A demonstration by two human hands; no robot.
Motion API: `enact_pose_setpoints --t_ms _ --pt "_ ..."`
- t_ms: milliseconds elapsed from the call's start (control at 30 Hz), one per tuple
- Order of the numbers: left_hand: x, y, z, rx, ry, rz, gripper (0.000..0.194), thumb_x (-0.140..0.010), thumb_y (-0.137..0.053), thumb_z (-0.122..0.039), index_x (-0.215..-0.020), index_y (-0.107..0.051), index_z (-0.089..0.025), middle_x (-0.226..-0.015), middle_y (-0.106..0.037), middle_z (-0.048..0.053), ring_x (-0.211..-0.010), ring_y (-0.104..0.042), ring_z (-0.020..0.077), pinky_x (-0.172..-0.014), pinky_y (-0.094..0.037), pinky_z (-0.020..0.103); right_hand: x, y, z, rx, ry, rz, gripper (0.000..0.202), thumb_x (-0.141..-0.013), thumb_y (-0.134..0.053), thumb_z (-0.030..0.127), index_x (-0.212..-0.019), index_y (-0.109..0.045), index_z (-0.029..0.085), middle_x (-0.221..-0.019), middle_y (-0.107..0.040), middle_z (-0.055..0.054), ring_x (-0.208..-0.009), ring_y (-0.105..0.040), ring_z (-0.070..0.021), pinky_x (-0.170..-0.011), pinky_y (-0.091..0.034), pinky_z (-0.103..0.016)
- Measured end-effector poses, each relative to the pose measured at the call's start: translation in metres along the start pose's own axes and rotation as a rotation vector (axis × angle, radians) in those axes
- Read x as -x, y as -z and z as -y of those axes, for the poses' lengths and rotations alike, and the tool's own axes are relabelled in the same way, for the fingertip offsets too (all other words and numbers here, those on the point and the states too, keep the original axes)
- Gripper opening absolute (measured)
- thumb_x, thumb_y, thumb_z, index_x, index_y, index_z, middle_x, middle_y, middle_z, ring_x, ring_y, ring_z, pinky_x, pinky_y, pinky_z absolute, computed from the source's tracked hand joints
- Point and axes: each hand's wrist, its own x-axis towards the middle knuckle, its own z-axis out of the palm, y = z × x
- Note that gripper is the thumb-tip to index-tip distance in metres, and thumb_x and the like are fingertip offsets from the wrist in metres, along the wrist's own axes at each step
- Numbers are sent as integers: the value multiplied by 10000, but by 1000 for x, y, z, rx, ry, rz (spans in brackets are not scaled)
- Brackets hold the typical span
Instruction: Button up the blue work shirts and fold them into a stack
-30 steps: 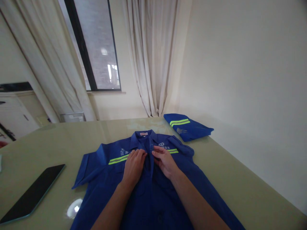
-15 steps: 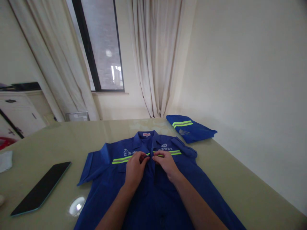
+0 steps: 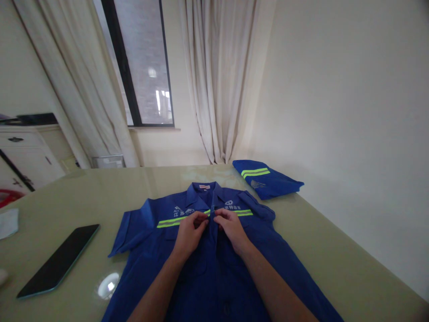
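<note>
Since a moment ago both hands have crept slightly up the shirt front, toward the collar, and the view has barely shifted; my left hand [image 3: 188, 232] lies knuckles-up on the blue work shirt [image 3: 208, 268], fingers curled and pinching the left edge of the placket just below the yellow reflective stripe [image 3: 169, 222]; my right hand [image 3: 232, 227] mirrors it, fingertips nipping the opposite edge, the two sets of fingertips almost touching at the centre line; both forearms run straight up from the bottom of the view over the shirt's lower half; the shirt lies flat, front up, on the pale green table [image 3: 335, 250], collar away from me; a folded blue garment [image 3: 268, 181] rests near the far right corner; a dark tablet [image 3: 58, 261] lies well to the left.
</note>
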Motion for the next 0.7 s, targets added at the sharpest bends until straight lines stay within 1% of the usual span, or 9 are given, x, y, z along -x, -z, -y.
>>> enact_pose_setpoints --t_ms 67,167,267,333,400,467,533,600,700 --pt "1 -2 -1 -5 -14 -34 182 -855 -617 -334 -945 -722 -216 -894 -792 43 -836 -749 228 -794 -582 358 1 -1 1 -3 29 -5 227 -644 -765 388 -758 -738 195 -594 -618 32 -536 -476 -124 -528 -341 -254" --pt "3 -4 -2 -29 -28 -81 163 -869 -612 -325 -938 -716 -221 -887 -787 40 -839 -745 230 -800 -575 362 3 -4 3 38 131 -5 226 -661 -779 408 -739 -730 202 -619 -643 12 -566 -512 -146 -549 -374 -268" --pt "4 -6 -1 -105 -52 -119 121 -876 -616 -296 -920 -704 -226 -881 -775 39 -830 -731 231 -798 -556 364 5 -7 1 146 230 -25 144 -688 -725 332 -757 -729 206 -612 -638 5 -568 -532 -161 -551 -391 -274" --pt "5 -6 0 -201 -106 -137 112 -896 -602 -281 -930 -698 -233 -898 -762 40 -835 -714 229 -799 -539 360 7 -10 -1 233 271 -54 125 -695 -675 269 -783 -734 202 -598 -620 8 -552 -527 -160 -546 -389 -275" --pt "5 -6 0 -295 -176 -129 135 -929 -560 -267 -949 -692 -242 -931 -747 42 -848 -696 225 -797 -524 352 9 -11 -3 301 303 -84 154 -693 -640 226 -808 -739 199 -607 -622 7 -552 -533 -160 -556 -400 -277" --pt "6 -6 -1 -345 -215 -102 174 -958 -512 -253 -976 -685 -246 -969 -734 46 -873 -686 225 -806 -515 349 11 -12 -4 337 330 -98 168 -696 -631 217 -823 -740 200 -613 -628 6 -554 -544 -162 -564 -416 -279" --pt "6 -6 -1 -360 -216 -82 204 -980 -472 -250 -1010 -674 -247 -989 -729 49 -894 -685 229 -816 -511 352 12 -12 -4 326 334 -88 152 -711 -641 243 -824 -734 203 -610 -629 5 -543 -553 -164 -551 -425 -278" --pt "5 -6 -1 -343 -203 -66 219 -991 -447 -251 -1028 -663 -244 -981 -729 51 -898 -685 230 -826 -512 356 11 -13 -4 254 285 -56 152 -758 -645 325 -821 -716 207 -594 -626 4 -504 -557 -168 -508 -427 -280" --pt "5 -7 0 -292 -200 -48 219 -979 -445 -233 -1008 -662 -240 -967 -736 55 -901 -689 231 -838 -514 359 8 -13 -7 127 168 -5 280 -820 -623 496 -809 -668 220 -528 -595 15 -406 -533 -172 -416 -398 -280"
